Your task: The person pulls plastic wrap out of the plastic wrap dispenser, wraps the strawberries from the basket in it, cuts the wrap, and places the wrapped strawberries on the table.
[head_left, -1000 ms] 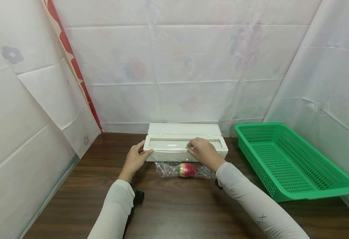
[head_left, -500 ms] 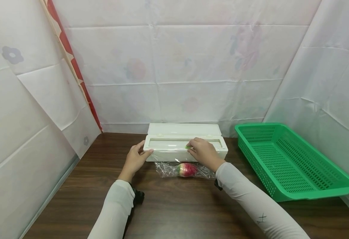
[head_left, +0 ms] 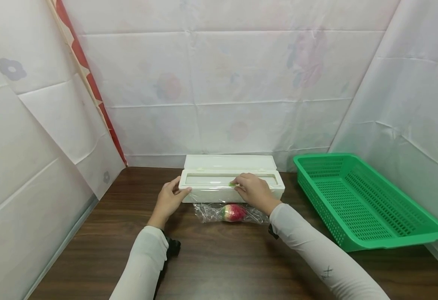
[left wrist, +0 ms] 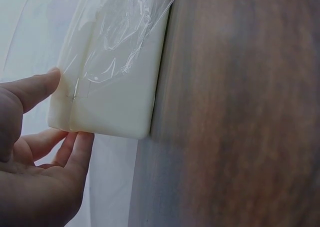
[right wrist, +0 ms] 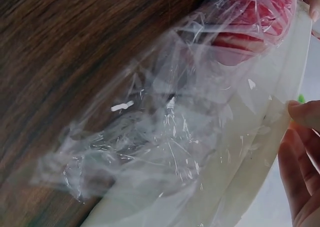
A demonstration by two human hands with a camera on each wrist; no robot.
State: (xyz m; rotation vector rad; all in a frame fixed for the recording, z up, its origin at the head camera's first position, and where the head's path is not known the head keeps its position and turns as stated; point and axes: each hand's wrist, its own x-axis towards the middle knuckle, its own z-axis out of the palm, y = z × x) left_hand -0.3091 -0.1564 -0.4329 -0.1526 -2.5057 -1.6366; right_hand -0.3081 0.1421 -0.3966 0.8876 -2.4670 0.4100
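A white cling film dispenser (head_left: 207, 195) stands near the back of the table with its lid (head_left: 230, 161) tipped back. My left hand (head_left: 167, 201) holds its left end; in the left wrist view the thumb lies on the upper edge and the fingers touch the end face. My right hand (head_left: 255, 190) pinches a small green slide cutter (head_left: 232, 184) on the dispenser's front top edge. Clear cling film (right wrist: 170, 117) hangs down over the front. It wraps a red fruit with a yellow-green end (head_left: 234, 213), lying on the table before the box.
To the right sits a green perforated plastic basket (head_left: 322, 216). The dark wooden table (head_left: 219, 262) meets white patterned sheeting (head_left: 222, 83) at the back and both sides.
The green slide cutter shows slightly farther left of my right fingertips. The head view has shifted a little. My left hand keeps its hold on the dispenser's end.
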